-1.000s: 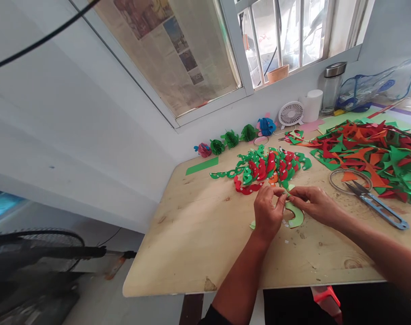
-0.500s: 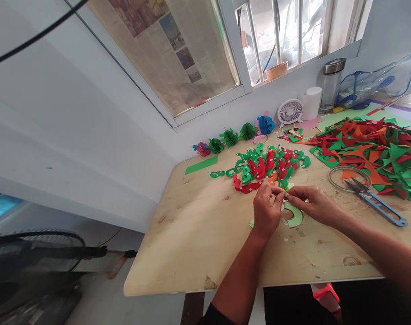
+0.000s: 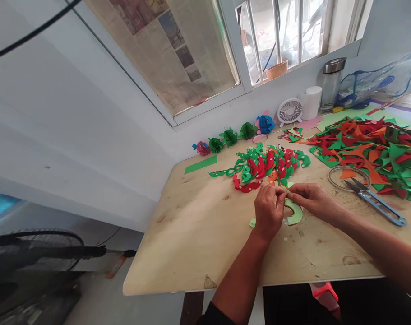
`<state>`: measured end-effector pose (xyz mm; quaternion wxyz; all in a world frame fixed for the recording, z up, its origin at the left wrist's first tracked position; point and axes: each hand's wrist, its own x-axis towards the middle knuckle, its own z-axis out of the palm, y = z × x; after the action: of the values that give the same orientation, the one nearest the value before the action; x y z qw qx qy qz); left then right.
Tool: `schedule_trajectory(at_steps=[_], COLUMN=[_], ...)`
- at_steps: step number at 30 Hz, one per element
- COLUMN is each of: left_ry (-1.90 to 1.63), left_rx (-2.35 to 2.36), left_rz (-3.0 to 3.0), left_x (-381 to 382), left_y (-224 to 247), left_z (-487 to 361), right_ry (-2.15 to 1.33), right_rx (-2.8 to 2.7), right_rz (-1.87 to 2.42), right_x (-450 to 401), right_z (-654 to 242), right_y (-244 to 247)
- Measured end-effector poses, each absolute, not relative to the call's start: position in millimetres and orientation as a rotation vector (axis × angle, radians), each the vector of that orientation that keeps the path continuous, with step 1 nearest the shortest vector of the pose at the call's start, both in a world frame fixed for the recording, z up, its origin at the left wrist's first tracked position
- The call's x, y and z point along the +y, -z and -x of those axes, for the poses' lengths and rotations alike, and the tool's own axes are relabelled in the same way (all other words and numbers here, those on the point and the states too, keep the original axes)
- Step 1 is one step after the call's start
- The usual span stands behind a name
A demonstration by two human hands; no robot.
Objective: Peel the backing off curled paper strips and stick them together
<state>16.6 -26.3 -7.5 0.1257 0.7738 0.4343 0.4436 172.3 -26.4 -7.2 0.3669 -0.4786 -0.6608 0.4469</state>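
My left hand and my right hand meet fingertip to fingertip over the table, both pinching a small light green paper piece that their fingers largely cover. Just below the fingertips a curved light green paper piece hangs or lies; I cannot tell which. Another bit of light green paper shows beside my left wrist. Right behind my hands sits a heap of curled red and green paper pieces with small white squares on them.
Blue-handled snips and a metal ring lie right of my hands on the wooden table. Behind them is a large pile of paper scraps. Along the wall stand paper balls, a small fan and a glass bottle.
Both hands have shifted very slightly, with fingertips still together. A little less of the curved light green piece shows beside my left hand.
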Motion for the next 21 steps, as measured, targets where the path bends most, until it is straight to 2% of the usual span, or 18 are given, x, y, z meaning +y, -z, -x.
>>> schedule_trajectory(at_steps=[10,21], left_ry=[-1.361,-1.260], left_rx=[1.289,1.329], left_rz=[-2.218,-2.207], left_x=[-26.4,-26.4], left_y=[6.1,4.5], left_z=[-16.7,-15.5], right_ry=[-1.140,-1.028], right_rx=[-1.711,-1.806], right_rz=[1.301,1.323], right_x=[-28.0,-28.4], right_z=[-171.6,-170.5], right_y=[3.4,2.8])
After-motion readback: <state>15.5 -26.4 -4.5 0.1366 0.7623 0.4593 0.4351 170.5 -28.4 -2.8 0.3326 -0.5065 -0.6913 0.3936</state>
